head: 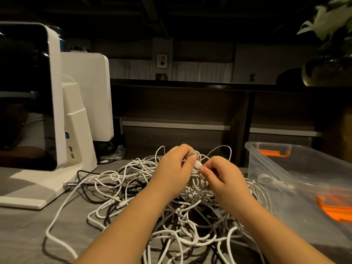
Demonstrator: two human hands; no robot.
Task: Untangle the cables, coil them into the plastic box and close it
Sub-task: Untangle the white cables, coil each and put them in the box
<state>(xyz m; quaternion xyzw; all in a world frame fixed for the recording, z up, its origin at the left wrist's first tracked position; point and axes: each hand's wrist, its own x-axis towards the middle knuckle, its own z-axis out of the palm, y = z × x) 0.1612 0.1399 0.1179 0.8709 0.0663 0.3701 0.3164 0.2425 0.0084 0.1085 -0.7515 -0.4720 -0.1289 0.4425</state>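
Head camera view, looking down at a grey table (pixel 22 231) in a dim room. Both bare forearms reach in from the near edge. The left hand (pixel 172 173) has its fingers curled round a small coil of white cable (pixel 197 155), thumb pressed on top. The right hand (pixel 222 177) pinches a white plug end (pixel 198 165) between thumb and fingertips, just beside the coil. Beneath both hands a large tangle of white and black cables (pixel 167 212) covers the middle of the table. At the right edge stands a clear plastic box (pixel 285 168), open, with orange latches (pixel 274 152); a pale cable lies inside it. At the left edge stand two white monitors (pixel 57 103) on stands.
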